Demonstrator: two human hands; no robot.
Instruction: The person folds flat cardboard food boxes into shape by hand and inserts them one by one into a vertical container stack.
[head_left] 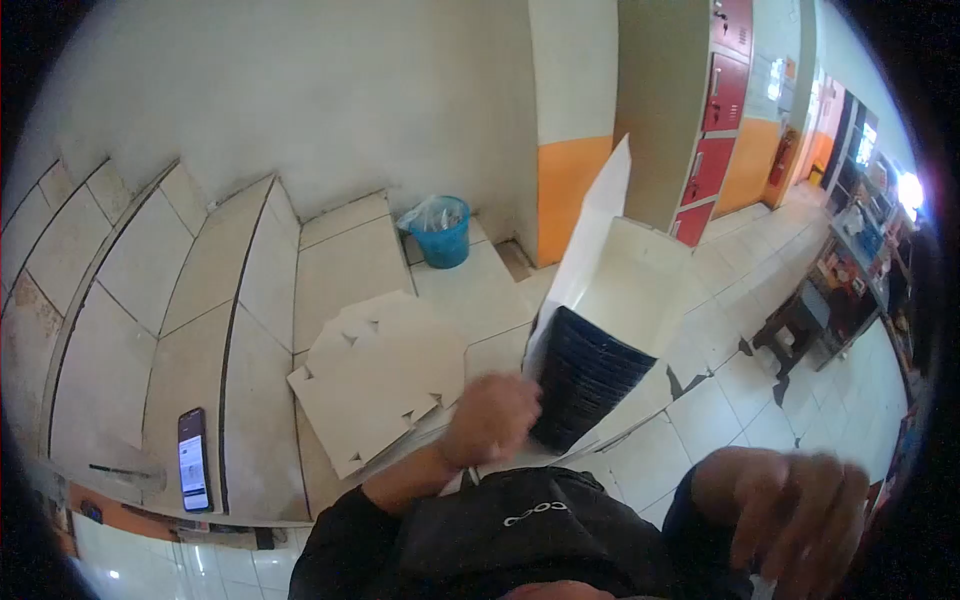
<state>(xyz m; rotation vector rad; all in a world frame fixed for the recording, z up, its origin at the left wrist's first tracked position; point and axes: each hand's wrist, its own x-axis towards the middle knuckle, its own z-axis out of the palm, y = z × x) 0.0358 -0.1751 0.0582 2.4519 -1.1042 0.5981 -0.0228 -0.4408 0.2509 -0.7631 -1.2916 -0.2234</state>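
Observation:
My left hand (492, 420) is closed, its fingers curled beside the lower left edge of a ridged, dark blue stack (590, 375). What those fingers hold, if anything, is hidden. The stack leans inside an open white carton (640, 270), with a tall white flap (590, 225) standing along its left side. At the lower right, my right hand (790, 510) is raised and slightly blurred, fingers bent downward. A small pale thing (764, 586) shows under it, too unclear to name. Left of the carton, a flat sheet of cut white cardboard (385, 370) with small notches lies on the tiles.
A phone (193, 460) with a lit screen lies on a tiled step (195, 335) at left. Behind the cardboard, a blue bucket (442, 238) holds clear plastic. Red lockers (712, 165) stand beyond the carton. A dark stool (795, 325) and loaded shelves (860, 260) are at right.

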